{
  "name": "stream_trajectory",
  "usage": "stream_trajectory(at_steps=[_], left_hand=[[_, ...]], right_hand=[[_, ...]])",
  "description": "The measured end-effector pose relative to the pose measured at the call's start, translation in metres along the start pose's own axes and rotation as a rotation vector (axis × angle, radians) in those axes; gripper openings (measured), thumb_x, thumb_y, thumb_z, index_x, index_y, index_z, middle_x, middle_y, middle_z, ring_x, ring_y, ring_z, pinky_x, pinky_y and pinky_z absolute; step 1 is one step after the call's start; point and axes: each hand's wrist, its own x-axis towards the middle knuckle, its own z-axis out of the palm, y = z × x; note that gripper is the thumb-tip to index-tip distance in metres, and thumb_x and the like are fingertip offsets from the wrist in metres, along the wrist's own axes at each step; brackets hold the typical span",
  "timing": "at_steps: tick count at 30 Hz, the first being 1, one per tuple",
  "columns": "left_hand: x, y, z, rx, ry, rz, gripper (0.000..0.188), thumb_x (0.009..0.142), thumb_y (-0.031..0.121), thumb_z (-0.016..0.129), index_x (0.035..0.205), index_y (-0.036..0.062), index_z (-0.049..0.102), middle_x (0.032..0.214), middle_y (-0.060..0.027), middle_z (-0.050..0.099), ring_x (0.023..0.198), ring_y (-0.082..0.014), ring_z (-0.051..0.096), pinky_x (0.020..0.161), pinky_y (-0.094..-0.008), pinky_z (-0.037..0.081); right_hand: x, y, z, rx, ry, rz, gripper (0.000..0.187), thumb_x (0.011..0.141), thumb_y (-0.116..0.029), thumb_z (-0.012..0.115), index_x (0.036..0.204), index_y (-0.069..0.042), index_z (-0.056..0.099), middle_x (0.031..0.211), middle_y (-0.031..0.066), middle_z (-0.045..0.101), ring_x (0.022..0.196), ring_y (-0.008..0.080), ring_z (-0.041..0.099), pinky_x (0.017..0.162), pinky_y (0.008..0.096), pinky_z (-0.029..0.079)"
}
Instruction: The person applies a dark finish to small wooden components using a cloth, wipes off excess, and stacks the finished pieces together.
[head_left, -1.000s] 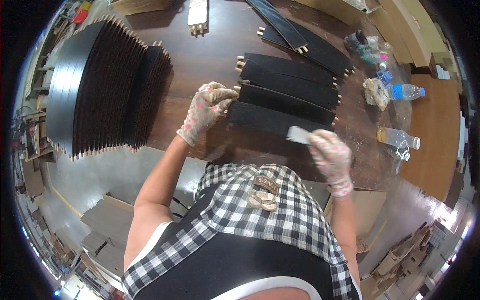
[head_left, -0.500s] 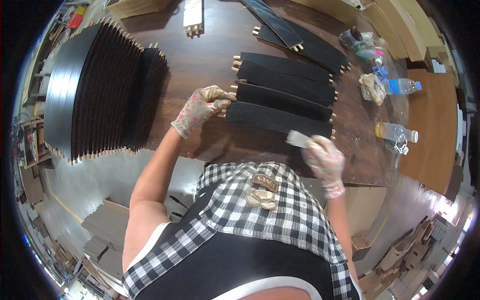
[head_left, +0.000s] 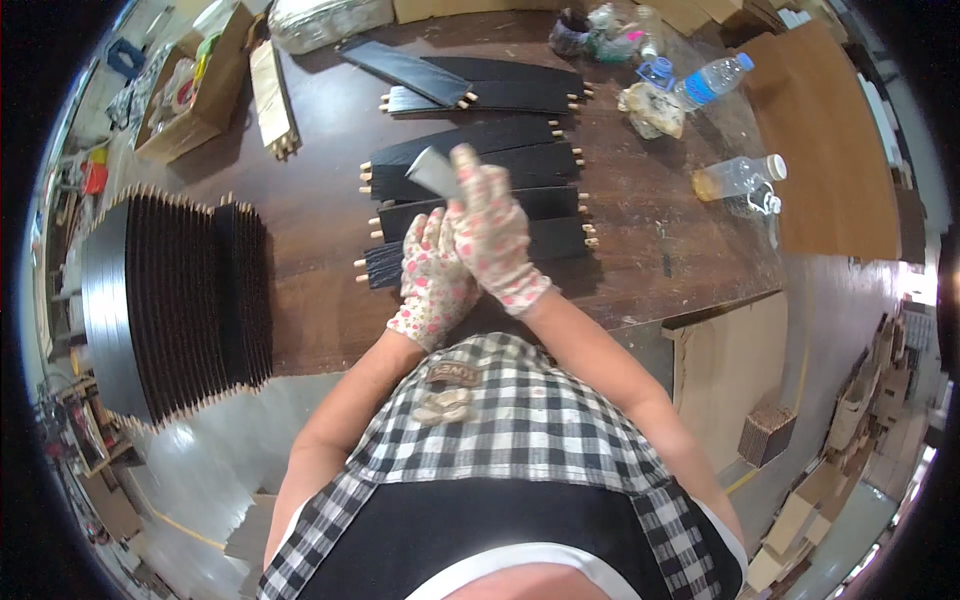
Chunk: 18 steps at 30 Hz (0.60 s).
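Several black wooden slats (head_left: 545, 160) with pale dowel pegs at their ends lie across the brown table in front of me. My left hand (head_left: 435, 275), in a pink-dotted white work glove, rests with its fingers stretched out over the left part of the nearest slats. Against it, on the right, is my right hand (head_left: 492, 235) in a matching glove. It is closed round a small flat whitish piece (head_left: 432, 170) that sticks out to the upper left above the slats. What exactly this piece is cannot be made out. Both hands hide parts of the slats beneath.
At the left edge stands a large stack of black slats (head_left: 170, 300). Behind it are a pale slat bundle (head_left: 270, 100) and a cardboard box (head_left: 195, 125). Plastic bottles (head_left: 715, 82) and a crumpled lump (head_left: 652, 110) sit at right. More black slats (head_left: 480, 85) lie farther back.
My right hand has swung left and farther over the slats with the whitish piece, meeting my left hand. The left hand has left the peg ends and straightened its fingers. The view has shifted.
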Motion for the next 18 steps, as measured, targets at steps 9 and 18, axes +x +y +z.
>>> stream_trajectory(at_steps=[9, 18], left_hand=[[-0.001, -0.002, -0.026, -0.070, -0.122, -0.041, 0.084, 0.078, 0.047, 0.071, 0.143, 0.0048, 0.039, 0.134, -0.0148, 0.049, 0.126, -0.0296, 0.045, 0.112, -0.0482, 0.027], [-0.013, -0.015, -0.022, -0.190, -0.069, -0.024, 0.094, 0.073, 0.053, 0.073, 0.143, 0.0009, 0.038, 0.149, -0.0178, 0.037, 0.140, -0.0346, 0.033, 0.117, -0.0470, 0.021]], right_hand=[[-0.032, 0.145, -0.095, -0.411, 0.050, 0.421, 0.060, 0.087, -0.003, 0.058, 0.144, -0.008, 0.038, 0.113, 0.0190, 0.052, 0.093, 0.0338, 0.061, 0.078, 0.0426, 0.054], [-0.026, 0.052, -0.032, -0.148, -0.039, 0.106, 0.058, 0.087, -0.009, 0.063, 0.141, -0.006, 0.044, 0.114, 0.0159, 0.055, 0.100, 0.0330, 0.059, 0.082, 0.0425, 0.051]])
